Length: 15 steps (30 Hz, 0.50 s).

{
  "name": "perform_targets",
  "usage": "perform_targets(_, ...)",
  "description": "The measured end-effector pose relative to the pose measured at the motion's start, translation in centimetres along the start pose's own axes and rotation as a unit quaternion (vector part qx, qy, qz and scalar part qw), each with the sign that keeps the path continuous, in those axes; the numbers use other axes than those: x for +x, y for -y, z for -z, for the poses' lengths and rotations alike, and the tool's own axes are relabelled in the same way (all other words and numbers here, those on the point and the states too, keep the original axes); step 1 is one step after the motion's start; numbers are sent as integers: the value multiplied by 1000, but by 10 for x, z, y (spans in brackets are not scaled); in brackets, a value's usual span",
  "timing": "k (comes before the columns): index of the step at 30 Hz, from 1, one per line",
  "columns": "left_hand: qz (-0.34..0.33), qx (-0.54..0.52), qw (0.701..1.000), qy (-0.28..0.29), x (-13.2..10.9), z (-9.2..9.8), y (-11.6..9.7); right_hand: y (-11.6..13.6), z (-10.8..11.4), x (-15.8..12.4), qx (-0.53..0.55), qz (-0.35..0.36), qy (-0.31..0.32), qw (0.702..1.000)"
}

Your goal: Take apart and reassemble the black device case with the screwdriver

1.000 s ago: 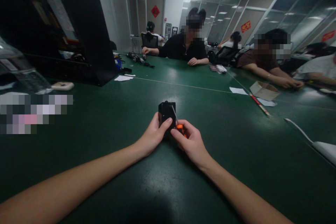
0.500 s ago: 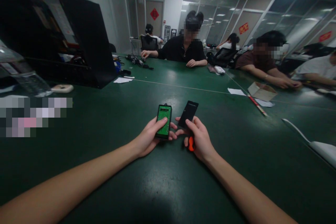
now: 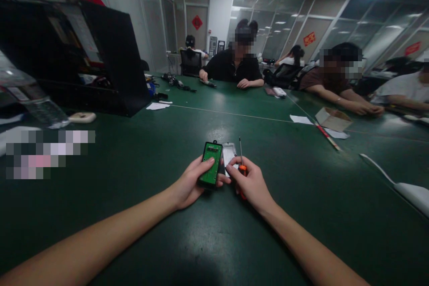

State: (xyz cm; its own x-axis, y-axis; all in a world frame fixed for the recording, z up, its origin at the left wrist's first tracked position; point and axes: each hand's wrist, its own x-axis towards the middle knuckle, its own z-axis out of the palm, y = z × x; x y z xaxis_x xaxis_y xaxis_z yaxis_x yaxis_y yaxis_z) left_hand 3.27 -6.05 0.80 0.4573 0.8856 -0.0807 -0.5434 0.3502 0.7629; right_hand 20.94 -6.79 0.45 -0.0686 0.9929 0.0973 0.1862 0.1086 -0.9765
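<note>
My left hand (image 3: 192, 182) grips a black plastic case with a green circuit board (image 3: 210, 170) in it, the thumb lying across the board. A small loop tops the case. Just right of it is a thin case cover (image 3: 229, 153), its pale inner side up, pinched at its lower part by my right hand (image 3: 250, 181). The same hand also holds a screwdriver (image 3: 241, 167) with an orange and black handle, its metal shaft pointing away from me. Left fingertips come close to the cover; whether they touch it I cannot tell.
On the green table (image 3: 150, 232) a large black open box (image 3: 130, 62) and a plastic bottle (image 3: 43, 103) stand at left. Paper scraps (image 3: 300, 119) and a small open box (image 3: 333, 119) lie at right. Other people sit across the table, one (image 3: 231, 65) straight ahead.
The cover has turned from its dark side to its pale inner side and come closer to the case. The screwdriver's shaft now points up and forward. A person opposite has moved a hand inward with a dark object.
</note>
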Motion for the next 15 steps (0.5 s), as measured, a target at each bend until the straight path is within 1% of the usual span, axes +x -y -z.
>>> perform_targets(3,-14,13,1000,-2,-2,-2,-1,0,0,-2,9,1,-20,1000)
perform_targets(6,-23,27,999,-26,-2,-5,-1,1,2,-1,48,-8,-43,998)
perform_targets(8,-28,27,999,-39,-1,-5,-1,1,3,0,70,-6,-43,997)
perform_targets(12,-17,2,999,-44,2,-4,-2,-3,5,4,114,-20,-26,993)
perform_targets(15,-4,-8,998,-60,2,-2,-3,-8,5,6,141,-22,-39,989)
